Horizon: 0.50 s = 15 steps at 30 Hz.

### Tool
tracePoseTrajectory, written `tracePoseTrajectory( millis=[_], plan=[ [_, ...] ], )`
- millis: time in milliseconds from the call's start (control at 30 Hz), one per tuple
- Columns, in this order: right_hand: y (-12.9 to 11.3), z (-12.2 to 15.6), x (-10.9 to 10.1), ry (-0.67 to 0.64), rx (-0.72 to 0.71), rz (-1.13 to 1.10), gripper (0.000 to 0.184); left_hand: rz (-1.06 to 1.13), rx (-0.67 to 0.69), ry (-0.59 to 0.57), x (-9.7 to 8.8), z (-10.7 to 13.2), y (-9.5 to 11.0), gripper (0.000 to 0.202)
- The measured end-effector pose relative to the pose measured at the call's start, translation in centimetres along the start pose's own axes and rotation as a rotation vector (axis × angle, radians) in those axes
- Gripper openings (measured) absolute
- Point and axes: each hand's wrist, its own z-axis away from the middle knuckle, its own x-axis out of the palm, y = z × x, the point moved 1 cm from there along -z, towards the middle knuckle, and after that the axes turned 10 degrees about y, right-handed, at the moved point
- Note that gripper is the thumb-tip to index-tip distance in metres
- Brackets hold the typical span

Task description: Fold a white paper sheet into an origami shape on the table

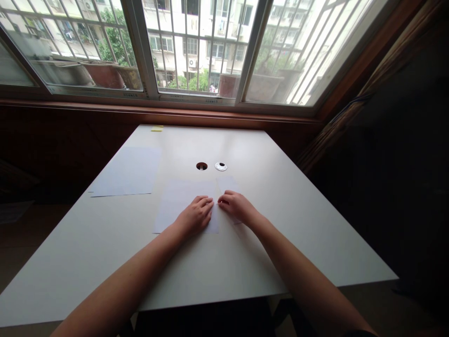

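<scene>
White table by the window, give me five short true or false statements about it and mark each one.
1. The left hand rests on a sheet of paper. True.
2. The yellow strips lie on the near edge of the table. False: the yellow strips are by the far edge.
3. A round hole shows beyond both hands. True.
4. The right hand covers the round hole. False: the right hand is nearer the person.
5. Bars show outside the window. True.
</scene>
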Motion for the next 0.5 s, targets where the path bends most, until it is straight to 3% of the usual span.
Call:
tracePoseTrajectory(
  millis=[200,367,500],
  plan=[
    [-0.4,0.2,0.1,0.039,0.215,-0.163,0.013,0.111,-0.217,0.109,0.0,-0.1,0.3,0.038],
    [-0.8,-0.3,0.5,0.021,0.324,-0.157,0.016,0.331,-0.469,0.177,-0.8,-0.5,0.1,0.021],
    [-1.1,-1.0,0.7,0.005,0.392,-0.141,0.016,0.453,-0.574,0.224,-1.3,-0.7,-0.1,0.017]
  ],
)
